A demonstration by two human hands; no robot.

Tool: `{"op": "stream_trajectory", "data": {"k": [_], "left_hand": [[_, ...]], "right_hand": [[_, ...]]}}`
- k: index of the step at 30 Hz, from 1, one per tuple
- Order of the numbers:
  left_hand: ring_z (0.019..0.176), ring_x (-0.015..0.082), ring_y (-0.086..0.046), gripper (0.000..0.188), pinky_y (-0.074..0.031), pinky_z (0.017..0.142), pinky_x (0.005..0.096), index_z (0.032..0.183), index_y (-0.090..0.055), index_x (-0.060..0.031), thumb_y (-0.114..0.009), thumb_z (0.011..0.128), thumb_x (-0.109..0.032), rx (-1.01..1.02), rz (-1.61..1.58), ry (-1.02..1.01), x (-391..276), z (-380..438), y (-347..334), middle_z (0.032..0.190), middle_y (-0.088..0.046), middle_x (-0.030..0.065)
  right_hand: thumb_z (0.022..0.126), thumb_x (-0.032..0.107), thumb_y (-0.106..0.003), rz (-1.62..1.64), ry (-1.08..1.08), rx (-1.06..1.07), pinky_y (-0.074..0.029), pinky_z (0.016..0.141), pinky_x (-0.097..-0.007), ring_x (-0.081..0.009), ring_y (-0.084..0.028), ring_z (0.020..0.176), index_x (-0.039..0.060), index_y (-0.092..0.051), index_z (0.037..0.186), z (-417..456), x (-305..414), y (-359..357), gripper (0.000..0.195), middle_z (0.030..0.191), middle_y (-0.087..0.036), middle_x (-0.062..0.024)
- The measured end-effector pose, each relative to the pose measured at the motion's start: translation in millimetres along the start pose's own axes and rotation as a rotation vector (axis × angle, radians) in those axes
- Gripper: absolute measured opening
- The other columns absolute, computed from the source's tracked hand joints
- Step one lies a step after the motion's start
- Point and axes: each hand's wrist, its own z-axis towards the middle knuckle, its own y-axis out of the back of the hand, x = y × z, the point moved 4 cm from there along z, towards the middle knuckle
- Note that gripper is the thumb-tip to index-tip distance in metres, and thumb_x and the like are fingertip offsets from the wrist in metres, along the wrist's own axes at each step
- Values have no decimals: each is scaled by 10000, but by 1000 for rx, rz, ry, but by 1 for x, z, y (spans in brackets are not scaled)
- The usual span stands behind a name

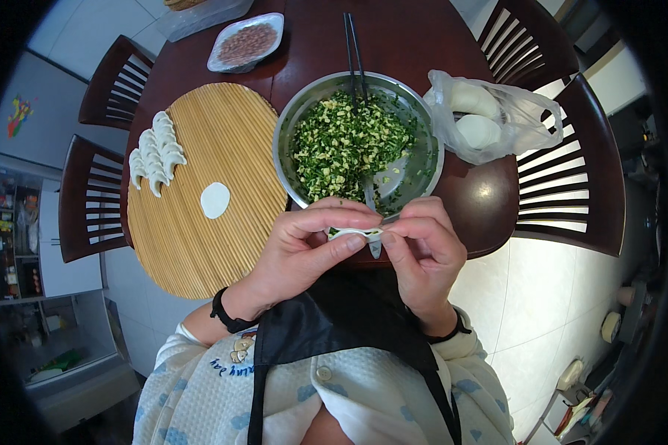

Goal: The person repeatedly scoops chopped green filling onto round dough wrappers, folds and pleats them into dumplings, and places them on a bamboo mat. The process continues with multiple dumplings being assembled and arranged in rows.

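Observation:
Between my left hand [306,245] and my right hand [428,245] is a folded dumpling wrapper [356,232] with green filling showing at its left end. Both hands pinch its edges, near the front rim of a steel bowl [435,183]. Chopped greens with yellow bits [348,144] fill much of the bowl. Black chopsticks [352,55] stand in the greens, and a metal utensil handle [375,247] sticks out below my fingers. On the round slatted board [228,133] at left lie one flat wrapper [215,200] and rows of folded dumplings [156,150].
A plastic bag [526,119] holding white wrappers [479,130] lies right of the bowl. A film-covered tray of pinkish food [247,43] and a clear container [200,22] stand at the back left. Wooden chairs [570,206] surround the dark table [423,33].

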Motion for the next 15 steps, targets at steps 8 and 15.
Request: {"op": "stream_trajectory", "data": {"k": [8, 15], "left_hand": [[971, 130, -655, 316, -546, 713, 204, 1237, -685, -44, -673, 923, -10, -16, 155, -116, -3, 1, -2, 1148, -678, 105], [979, 164, -675, 356, -547, 785, 253, 1251, -669, -21, -705, 897, -20, -20, 245, -110, -4, 1, -3, 1135, -698, 130]], "right_hand": [[675, -16, -840, -157, 130, 61, -467, 690, -302, -204, -567, 804, 42, -742, 893, 4, 6, 1, 246, 864, -621, -42], [679, 1, -842, -191, 159, 56, -471, 684, -316, -216, -563, 813, 49, -743, 895, 3, 8, 1, 243, 859, -621, -40]]}}
